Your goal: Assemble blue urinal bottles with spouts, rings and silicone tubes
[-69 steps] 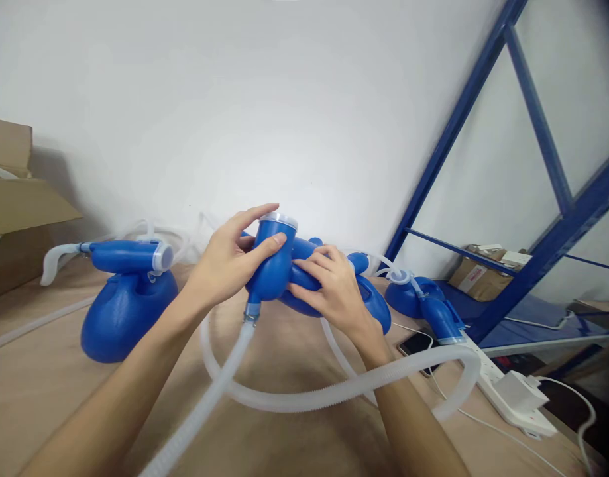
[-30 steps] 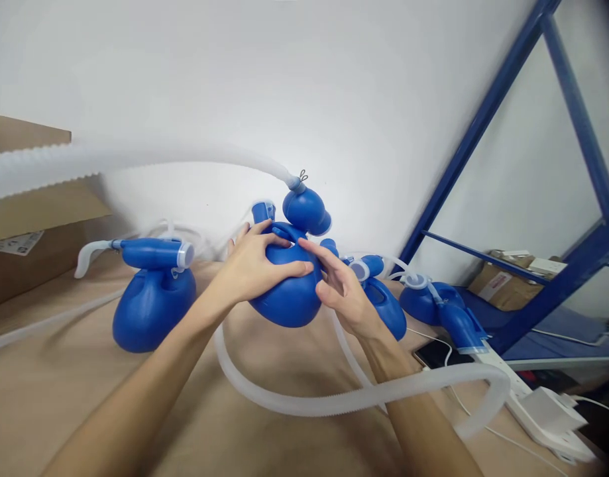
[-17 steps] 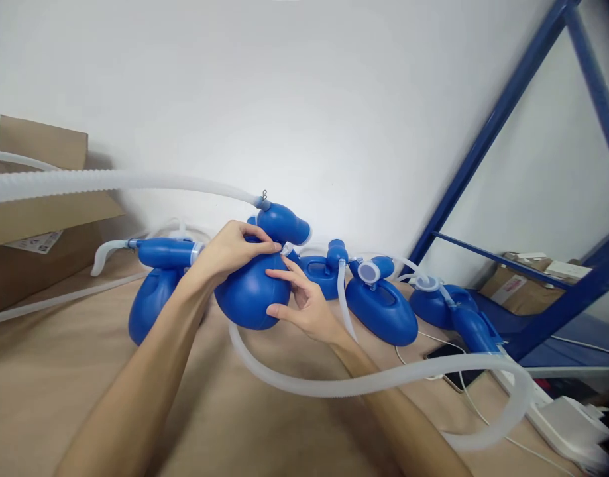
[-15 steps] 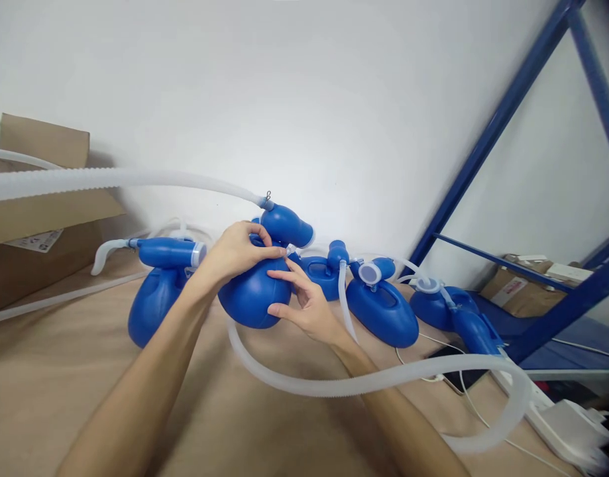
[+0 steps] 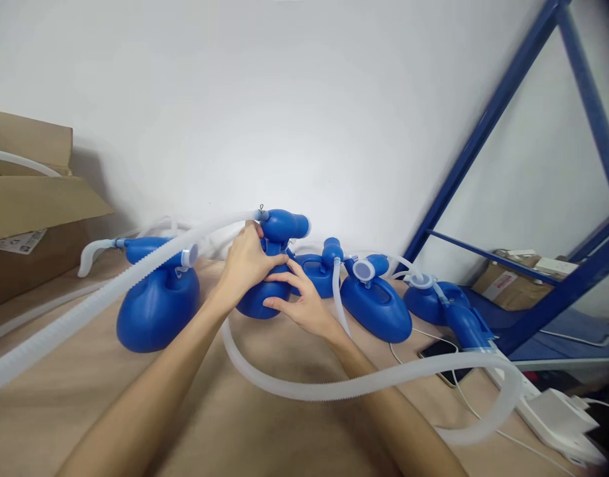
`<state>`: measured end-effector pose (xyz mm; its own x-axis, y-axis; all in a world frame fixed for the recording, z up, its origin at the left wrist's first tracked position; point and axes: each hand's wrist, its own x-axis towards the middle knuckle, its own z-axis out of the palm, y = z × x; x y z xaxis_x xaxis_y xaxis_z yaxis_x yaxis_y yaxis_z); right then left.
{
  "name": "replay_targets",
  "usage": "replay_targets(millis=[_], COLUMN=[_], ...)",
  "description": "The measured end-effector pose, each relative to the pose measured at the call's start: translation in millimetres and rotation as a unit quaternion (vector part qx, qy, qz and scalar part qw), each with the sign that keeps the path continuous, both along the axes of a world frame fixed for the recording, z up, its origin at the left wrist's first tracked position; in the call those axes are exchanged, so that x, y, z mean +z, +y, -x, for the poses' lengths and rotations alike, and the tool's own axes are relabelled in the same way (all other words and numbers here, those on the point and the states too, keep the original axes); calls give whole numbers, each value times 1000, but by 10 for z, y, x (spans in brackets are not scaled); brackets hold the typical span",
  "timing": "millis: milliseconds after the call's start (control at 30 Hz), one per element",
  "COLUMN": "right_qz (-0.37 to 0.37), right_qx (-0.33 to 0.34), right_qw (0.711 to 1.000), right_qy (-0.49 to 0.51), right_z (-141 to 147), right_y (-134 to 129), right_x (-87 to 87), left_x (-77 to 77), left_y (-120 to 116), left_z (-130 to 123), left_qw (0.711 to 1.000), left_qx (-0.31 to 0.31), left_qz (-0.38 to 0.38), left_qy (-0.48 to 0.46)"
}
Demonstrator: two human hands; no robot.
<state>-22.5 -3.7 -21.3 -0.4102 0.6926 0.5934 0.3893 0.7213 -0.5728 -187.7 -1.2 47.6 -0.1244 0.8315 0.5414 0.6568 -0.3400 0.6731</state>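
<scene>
A blue plastic urinal bottle (image 5: 262, 301) is between my hands near the wall, its funnel-shaped neck (image 5: 284, 225) pointing right. From the neck's left end, where a small wire clip sits, a ribbed translucent hose (image 5: 135, 275) sweeps down to the left. My left hand (image 5: 249, 265) wraps over the bottle's upper left side. On its right side rests my right hand (image 5: 307, 301), thumb and fingers curved against it. The fingertips of both hands meet near the handle, partly hiding it. Another blue urinal bottle (image 5: 158, 311) stands just left of my left forearm.
Several more blue urinal bottles (image 5: 376, 308) line the wall to the right. A loose hose (image 5: 334, 391) loops across my right forearm. An open cardboard box (image 5: 40, 205) stands left. At right are a phone (image 5: 438, 351), power strip (image 5: 547, 430), and blue metal frame (image 5: 483, 146).
The held bottle has turned more upright and moved slightly away, its neck levelling out. Its hose has dropped from near horizontal to slanting down left. Both hands stay on the bottle.
</scene>
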Motion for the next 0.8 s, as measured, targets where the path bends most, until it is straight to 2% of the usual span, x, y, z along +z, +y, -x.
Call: replay_targets(millis=[100,200,333,433,667,800], right_qz=[9,13,8,23,78,88], right_qx=[-1,-4,-2,5,33,46], right_qw=[1000,1000,999,999,996,995], right_qy=[-5,-17,-34,-22,10,11], right_z=[-10,-8,-6,-21,-81,-94], right_y=[-32,-75,-112,-116,-118,-101], right_x=[21,48,86,104,155,144], left_x=[-11,-17,-19,-28,-108,-76], left_y=[52,113,182,235,371,375], left_z=[-8,21,142,247,388,444], left_qw=[998,988,945,910,890,889], left_qx=[-26,-55,-128,-204,-199,-202], left_qz=[0,48,131,149,118,135], left_qy=[-55,-136,-269,-328,-392,-387])
